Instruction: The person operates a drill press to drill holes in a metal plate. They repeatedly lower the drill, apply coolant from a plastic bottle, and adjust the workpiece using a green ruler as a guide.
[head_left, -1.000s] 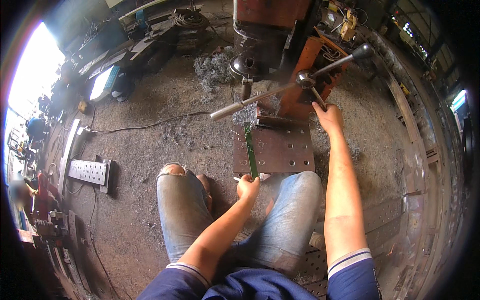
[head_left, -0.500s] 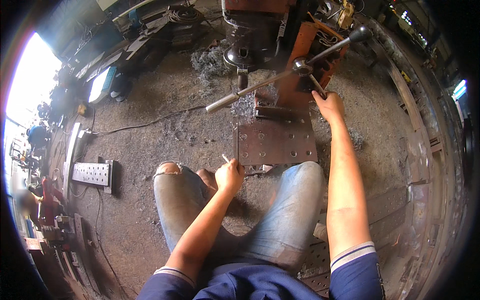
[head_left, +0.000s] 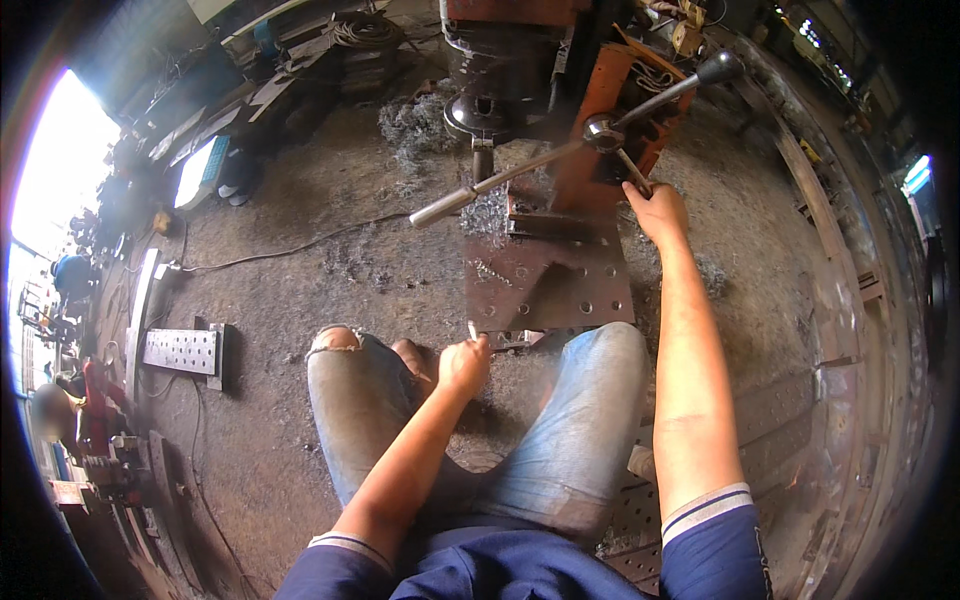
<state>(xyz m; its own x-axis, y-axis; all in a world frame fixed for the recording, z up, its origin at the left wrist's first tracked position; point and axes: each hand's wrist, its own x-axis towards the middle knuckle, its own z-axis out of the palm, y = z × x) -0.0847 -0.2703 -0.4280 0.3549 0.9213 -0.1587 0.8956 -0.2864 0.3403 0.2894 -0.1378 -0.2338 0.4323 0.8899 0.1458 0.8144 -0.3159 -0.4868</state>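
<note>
My right hand (head_left: 659,212) is wrapped round one spoke of the drill press feed handle (head_left: 603,133), below its hub. Two other spokes stick out: one up to a dark knob, one down-left to a bare metal grip. My left hand (head_left: 465,367) is closed at the near left corner of a brown steel plate (head_left: 590,262) with several drilled holes. A thin whitish stick (head_left: 472,329) pokes up from its fingers; its kind is unclear. Above the plate's far left side hangs the drill press spindle (head_left: 483,158). A curled metal shaving (head_left: 492,272) lies on the plate.
A heap of shavings (head_left: 415,125) lies beyond the press. A cable (head_left: 300,250) crosses the floor at left, near a perforated steel piece (head_left: 182,348). Long steel beams (head_left: 815,195) line the right. My knees flank the plate's near edge.
My left hand has shifted slightly down, and its whitish stick now points up beside the plate corner. A dark strip along the plate's left edge is gone; a curled shaving shows on top.
</note>
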